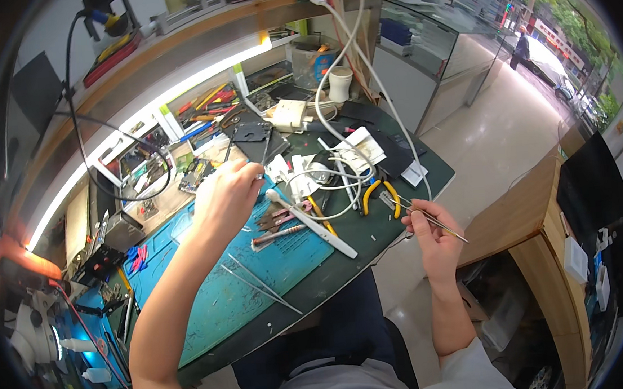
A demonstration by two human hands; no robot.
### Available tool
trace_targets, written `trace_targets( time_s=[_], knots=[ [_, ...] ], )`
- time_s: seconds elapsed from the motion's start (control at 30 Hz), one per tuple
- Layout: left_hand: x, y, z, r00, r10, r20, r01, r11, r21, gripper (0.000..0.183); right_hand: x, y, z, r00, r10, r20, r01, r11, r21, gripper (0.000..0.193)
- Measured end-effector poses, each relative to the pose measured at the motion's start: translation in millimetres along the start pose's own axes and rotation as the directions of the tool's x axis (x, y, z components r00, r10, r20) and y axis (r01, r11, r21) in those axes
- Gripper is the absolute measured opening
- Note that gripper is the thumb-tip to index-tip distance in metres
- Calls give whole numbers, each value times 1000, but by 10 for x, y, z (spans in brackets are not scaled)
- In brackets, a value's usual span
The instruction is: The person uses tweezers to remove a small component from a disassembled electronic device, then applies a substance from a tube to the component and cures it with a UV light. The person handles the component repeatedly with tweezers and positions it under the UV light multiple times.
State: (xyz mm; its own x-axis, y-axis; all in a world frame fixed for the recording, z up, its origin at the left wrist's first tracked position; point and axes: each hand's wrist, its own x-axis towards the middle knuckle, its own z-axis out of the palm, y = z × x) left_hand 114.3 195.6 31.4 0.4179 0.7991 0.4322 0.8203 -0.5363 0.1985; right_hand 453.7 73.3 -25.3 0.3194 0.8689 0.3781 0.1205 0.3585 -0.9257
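My left hand (226, 193) is closed over the far edge of the blue work mat (217, 288). Thin dark pieces show just beyond its fingers, but what it grips is hidden. Off the table's right front edge, my right hand (436, 238) pinches slim metal tweezers (447, 229), pointing up and left. Close to their tips lie cutters with yellow handles (368, 199). A second pair of long tweezers (261, 285) rests on the mat's front part. Between my hands lie a long white stick-like tool (317, 226) and a brush (278, 235).
Looping white cables (354, 137) hang over the table's right half. A magnifier-like white device with a lit ring (36, 336) stands at the left. Tool bins (208, 104) line the back under a strip light. A wooden desk (519, 216) stands at the right.
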Motion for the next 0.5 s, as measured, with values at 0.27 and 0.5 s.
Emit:
trace_targets(
  time_s=[0.27,0.5],
  knots=[
    [618,-102,508,949,-48,311,-19,978,209,18,152,73,-116,1000,5,-1,-5,1000,-5,21],
    [630,-101,499,966,-53,254,5,982,186,14,500,129,102,992,-127,-2,125,981,-148,17]
  ],
)
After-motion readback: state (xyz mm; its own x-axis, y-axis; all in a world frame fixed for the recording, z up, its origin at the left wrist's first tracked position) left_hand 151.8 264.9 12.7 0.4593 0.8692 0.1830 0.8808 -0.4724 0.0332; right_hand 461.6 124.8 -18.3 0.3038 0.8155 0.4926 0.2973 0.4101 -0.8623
